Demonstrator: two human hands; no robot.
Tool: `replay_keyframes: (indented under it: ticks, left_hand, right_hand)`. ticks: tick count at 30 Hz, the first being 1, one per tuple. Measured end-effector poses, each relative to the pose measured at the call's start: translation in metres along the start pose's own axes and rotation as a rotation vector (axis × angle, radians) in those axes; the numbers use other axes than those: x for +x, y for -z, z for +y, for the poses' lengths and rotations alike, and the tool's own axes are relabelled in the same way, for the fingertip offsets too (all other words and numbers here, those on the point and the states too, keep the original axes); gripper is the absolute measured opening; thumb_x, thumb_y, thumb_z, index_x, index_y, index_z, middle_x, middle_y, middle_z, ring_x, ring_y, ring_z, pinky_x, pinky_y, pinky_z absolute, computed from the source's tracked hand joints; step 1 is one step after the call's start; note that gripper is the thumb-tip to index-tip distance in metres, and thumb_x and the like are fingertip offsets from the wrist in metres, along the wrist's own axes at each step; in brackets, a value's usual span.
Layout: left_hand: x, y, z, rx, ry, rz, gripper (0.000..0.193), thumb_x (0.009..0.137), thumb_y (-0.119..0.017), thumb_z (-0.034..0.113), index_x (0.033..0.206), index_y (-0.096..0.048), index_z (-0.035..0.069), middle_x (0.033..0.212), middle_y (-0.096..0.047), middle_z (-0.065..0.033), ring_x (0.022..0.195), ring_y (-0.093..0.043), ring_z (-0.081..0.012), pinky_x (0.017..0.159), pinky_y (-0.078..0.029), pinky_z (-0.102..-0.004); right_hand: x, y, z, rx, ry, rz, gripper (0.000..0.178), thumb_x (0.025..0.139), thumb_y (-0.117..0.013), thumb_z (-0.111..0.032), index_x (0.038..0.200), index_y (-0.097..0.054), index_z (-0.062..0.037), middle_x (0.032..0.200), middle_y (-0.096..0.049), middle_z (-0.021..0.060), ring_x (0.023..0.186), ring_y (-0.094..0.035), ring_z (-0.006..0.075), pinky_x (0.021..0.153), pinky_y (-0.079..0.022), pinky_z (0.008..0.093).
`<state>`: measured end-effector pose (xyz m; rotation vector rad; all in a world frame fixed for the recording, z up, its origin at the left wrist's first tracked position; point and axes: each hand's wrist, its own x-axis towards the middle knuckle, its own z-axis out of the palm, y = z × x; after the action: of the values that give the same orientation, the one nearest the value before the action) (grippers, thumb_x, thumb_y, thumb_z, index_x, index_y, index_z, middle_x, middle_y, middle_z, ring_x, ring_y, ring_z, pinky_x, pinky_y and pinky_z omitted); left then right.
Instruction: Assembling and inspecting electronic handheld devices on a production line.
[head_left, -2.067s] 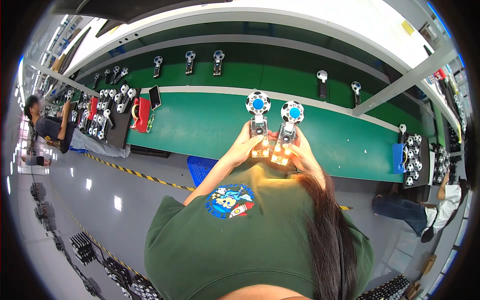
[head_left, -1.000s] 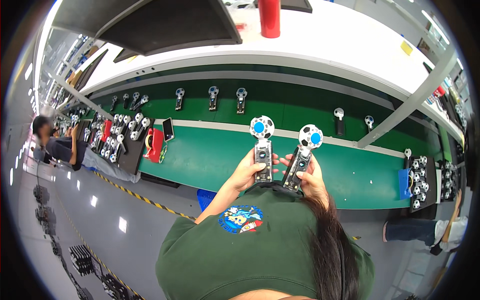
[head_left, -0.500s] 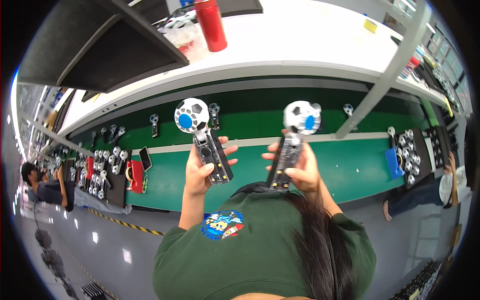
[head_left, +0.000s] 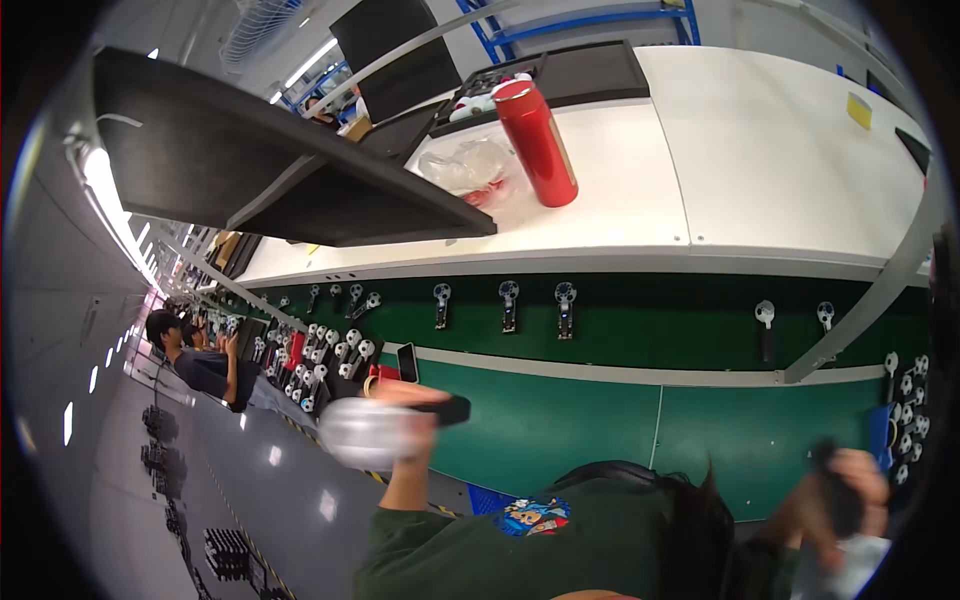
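The person's left hand [head_left: 408,408] was closed around the dark handle of a small handheld fan [head_left: 372,432], whose white round head showed only as a motion blur out to the left above the grey floor [head_left: 250,480]. Far to the right, the right hand [head_left: 850,490] gripped the black handle of a second fan [head_left: 840,500], also blurred, low near the picture's edge. Both were held well apart in front of the green workbench [head_left: 560,420], where more fans [head_left: 508,300] stood in a row beneath a white shelf [head_left: 760,170] bearing a red bottle [head_left: 537,140].
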<state>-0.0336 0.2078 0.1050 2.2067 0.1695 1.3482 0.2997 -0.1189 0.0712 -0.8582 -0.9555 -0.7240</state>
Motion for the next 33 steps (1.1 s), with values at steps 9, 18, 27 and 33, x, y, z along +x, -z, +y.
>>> replay_keyframes:
  ticks: [9,18,27,33]
  left_hand:
    - [-0.033,-0.105,-0.075,-0.392,0.851,0.61,0.016,0.075,-0.063,0.02,0.079,-0.061,0.004,0.075,-0.063,-0.0066,0.063,-0.059,-0.0166,0.056,-0.047,-0.0252]
    - [-0.084,-0.128,-0.199,0.531,0.302,-0.551,0.021,0.07,-0.067,0.019,0.081,-0.063,0.001,0.068,-0.063,-0.0107,0.057,-0.06,-0.0205,0.053,-0.047,-0.0302]
    - [-0.182,-0.184,-0.313,-0.383,1.58,0.153,0.039,0.069,-0.072,0.028,0.087,-0.058,-0.003,0.063,-0.055,-0.0091,0.053,-0.053,-0.0181,0.051,-0.046,-0.0285]
    - [-0.202,-0.21,-0.377,0.154,1.463,-0.146,0.057,0.058,-0.076,0.028,0.097,-0.052,-0.006,0.084,-0.06,-0.017,0.072,-0.06,-0.0268,0.066,-0.051,-0.0344]
  right_hand:
    - [-0.061,-0.01,0.105,-0.402,-0.542,-0.745,0.019,0.069,-0.06,-0.011,0.085,-0.061,-0.0023,0.081,-0.063,0.0129,0.066,-0.057,0.0291,0.064,-0.048,0.0315]
    - [-0.049,-0.06,0.126,-0.436,0.017,-0.902,0.037,0.086,-0.055,-0.039,0.09,-0.058,-0.003,0.069,-0.055,0.0066,0.057,-0.051,0.0179,0.058,-0.045,0.0305]
    - [-0.014,-0.079,0.093,0.888,-0.701,-0.348,0.027,0.086,-0.056,-0.03,0.095,-0.045,-0.0065,0.078,-0.05,0.0029,0.061,-0.048,0.0114,0.063,-0.039,0.0212]
    - [-0.011,-0.05,0.083,0.027,-0.411,0.146,0.019,0.076,-0.062,-0.015,0.083,-0.047,-0.0061,0.072,-0.05,0.0018,0.06,-0.05,0.0124,0.067,-0.04,0.0262]
